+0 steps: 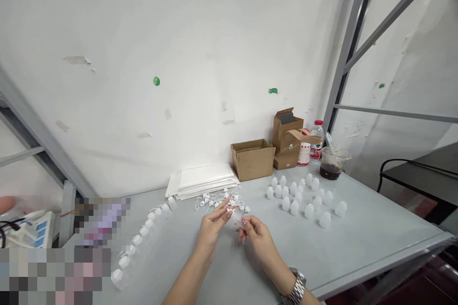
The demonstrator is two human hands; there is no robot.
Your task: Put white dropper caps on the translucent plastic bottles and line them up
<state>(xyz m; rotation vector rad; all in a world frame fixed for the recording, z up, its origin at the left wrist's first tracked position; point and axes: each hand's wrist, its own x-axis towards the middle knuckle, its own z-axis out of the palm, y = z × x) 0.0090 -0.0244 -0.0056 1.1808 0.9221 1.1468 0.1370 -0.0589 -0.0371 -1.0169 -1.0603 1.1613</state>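
In the head view, the left hand (212, 228) and right hand (256, 237) are raised over the desk (361, 233), holding a small translucent plastic bottle (236, 218) between them. The left fingers (223, 210) pinch one end, and the right fingers (246, 223) pinch the other. A heap of white caps (214, 201) lies just beyond the hands. A cluster of upright white bottles (293, 198) stands to the right, and a line of white bottles (138, 239) lies to the left.
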